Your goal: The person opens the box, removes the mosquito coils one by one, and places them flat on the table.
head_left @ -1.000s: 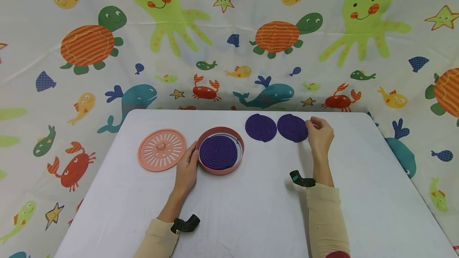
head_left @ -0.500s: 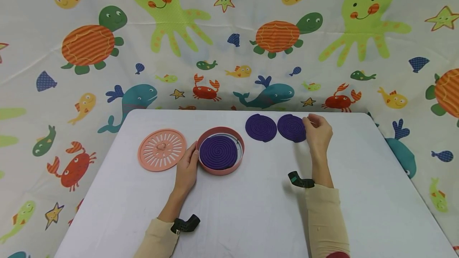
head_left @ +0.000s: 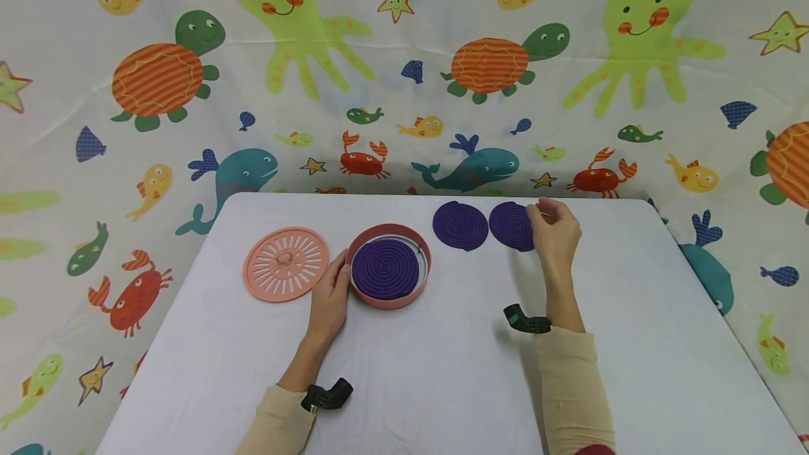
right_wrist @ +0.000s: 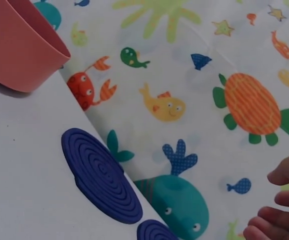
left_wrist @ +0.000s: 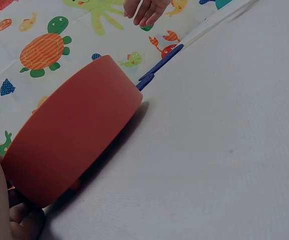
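In the head view, my left hand (head_left: 330, 297) grips the left side of a round pink mosquito coil holder (head_left: 382, 303), thumb near the rim. In the left wrist view, fingers (left_wrist: 27, 222) curl at the foot of its wall. A purple mosquito coil (head_left: 385, 269) lies inside the holder. Two more coils, a left one (head_left: 460, 226) and a right one (head_left: 510, 226), lie side by side at the back of the table. My right hand (head_left: 556, 234) hovers over the right coil's edge, its bent fingers apart and holding nothing in the right wrist view.
The holder's slotted pink lid (head_left: 286, 278) lies flat to the left, close beside my left hand. A white cloth covers the table (head_left: 442, 371). Behind it hangs a curtain (head_left: 379, 55) printed with sea animals.
My right hand has drifted slightly left, covering more of the right coil in the head view. The left hand, the holder and the coils have stayed put.
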Demonstrator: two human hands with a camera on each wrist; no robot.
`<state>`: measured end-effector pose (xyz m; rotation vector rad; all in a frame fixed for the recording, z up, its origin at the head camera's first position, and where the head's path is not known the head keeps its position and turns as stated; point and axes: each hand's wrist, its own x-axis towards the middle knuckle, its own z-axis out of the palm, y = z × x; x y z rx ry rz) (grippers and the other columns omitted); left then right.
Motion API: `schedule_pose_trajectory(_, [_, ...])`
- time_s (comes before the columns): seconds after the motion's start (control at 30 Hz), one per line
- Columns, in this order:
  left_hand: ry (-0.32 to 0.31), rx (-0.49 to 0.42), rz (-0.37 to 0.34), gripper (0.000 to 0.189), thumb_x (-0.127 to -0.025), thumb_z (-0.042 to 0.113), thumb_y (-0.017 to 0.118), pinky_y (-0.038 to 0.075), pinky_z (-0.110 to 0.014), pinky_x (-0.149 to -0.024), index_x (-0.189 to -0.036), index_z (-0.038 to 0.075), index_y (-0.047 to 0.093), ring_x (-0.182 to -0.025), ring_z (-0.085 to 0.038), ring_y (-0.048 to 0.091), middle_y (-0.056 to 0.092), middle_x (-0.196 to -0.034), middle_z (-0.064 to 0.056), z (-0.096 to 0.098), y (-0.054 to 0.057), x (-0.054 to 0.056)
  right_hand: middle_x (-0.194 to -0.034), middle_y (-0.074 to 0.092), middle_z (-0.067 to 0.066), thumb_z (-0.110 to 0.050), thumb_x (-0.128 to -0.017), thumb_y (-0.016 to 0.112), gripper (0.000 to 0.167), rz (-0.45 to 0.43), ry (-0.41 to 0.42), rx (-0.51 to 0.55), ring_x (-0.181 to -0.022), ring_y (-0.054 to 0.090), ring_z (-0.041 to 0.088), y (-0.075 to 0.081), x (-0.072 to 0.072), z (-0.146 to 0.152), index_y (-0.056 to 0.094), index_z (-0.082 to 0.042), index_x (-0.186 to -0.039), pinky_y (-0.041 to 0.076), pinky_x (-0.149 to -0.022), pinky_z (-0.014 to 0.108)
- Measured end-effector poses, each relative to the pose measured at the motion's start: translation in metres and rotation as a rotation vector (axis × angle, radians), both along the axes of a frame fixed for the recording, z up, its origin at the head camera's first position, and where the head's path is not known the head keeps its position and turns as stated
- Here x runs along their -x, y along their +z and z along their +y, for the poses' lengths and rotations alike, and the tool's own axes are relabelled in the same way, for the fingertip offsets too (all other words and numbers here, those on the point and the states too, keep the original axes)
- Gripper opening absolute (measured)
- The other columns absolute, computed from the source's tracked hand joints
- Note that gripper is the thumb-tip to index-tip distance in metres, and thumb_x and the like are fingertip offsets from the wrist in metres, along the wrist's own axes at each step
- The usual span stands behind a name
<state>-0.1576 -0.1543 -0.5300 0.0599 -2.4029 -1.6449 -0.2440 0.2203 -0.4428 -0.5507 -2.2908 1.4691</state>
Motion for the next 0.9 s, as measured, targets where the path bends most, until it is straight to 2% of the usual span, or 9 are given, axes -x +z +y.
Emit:
schedule_pose_trajectory(0.13, [-0.005, -0.011, -0.002, 0.045, -0.108, 0.028, 0.045, 0.037, -0.041, -0.12, -0.149, 0.01, 0.048, -0.144, -0.023, 0.045, 0.052, -0.152, -0.009, 0.0, 0.0, 0.0, -0.123, 0.07, 0.011, -0.031, -0.097, 0.063, 0.041, 0.022, 0.011, -0.013, -0.109, 0.065, 0.022, 0.0, -0.001, -0.004, 0.065, -0.007, -0.129, 0.055, -0.094, 0.026])
schedule_pose_trajectory(0.33, [0.002, -0.009, -0.006, 0.045, -0.108, 0.029, 0.045, 0.037, -0.04, -0.12, -0.149, 0.011, 0.049, -0.144, -0.021, 0.045, 0.052, -0.151, -0.007, 0.0, 0.0, 0.001, -0.119, 0.071, 0.013, -0.027, -0.096, 0.064, 0.039, 0.067, 0.035, -0.032, -0.106, 0.067, 0.023, 0.0, 0.0, -0.008, 0.066, -0.005, -0.128, 0.053, -0.09, 0.022])
schedule_pose_trajectory(0.6, [-0.005, -0.008, -0.003, 0.045, -0.108, 0.029, 0.044, 0.037, -0.041, -0.12, -0.149, 0.011, 0.048, -0.145, -0.022, 0.044, 0.052, -0.152, -0.007, -0.001, -0.001, 0.001, -0.123, 0.069, 0.013, -0.032, -0.098, 0.062, 0.043, 0.065, 0.069, -0.037, -0.112, 0.066, 0.026, 0.004, -0.003, -0.016, 0.063, -0.006, -0.132, 0.054, -0.104, 0.041])
schedule_pose_trajectory(0.9, [0.004, -0.005, -0.008, 0.045, -0.108, 0.029, 0.045, 0.036, -0.039, -0.121, -0.149, 0.011, 0.049, -0.145, -0.021, 0.044, 0.052, -0.151, -0.007, -0.001, 0.0, 0.0, -0.12, 0.071, 0.014, -0.03, -0.098, 0.062, 0.041, 0.094, 0.083, -0.054, -0.107, 0.067, 0.025, 0.004, -0.005, -0.022, 0.064, -0.005, -0.131, 0.055, -0.101, 0.039])
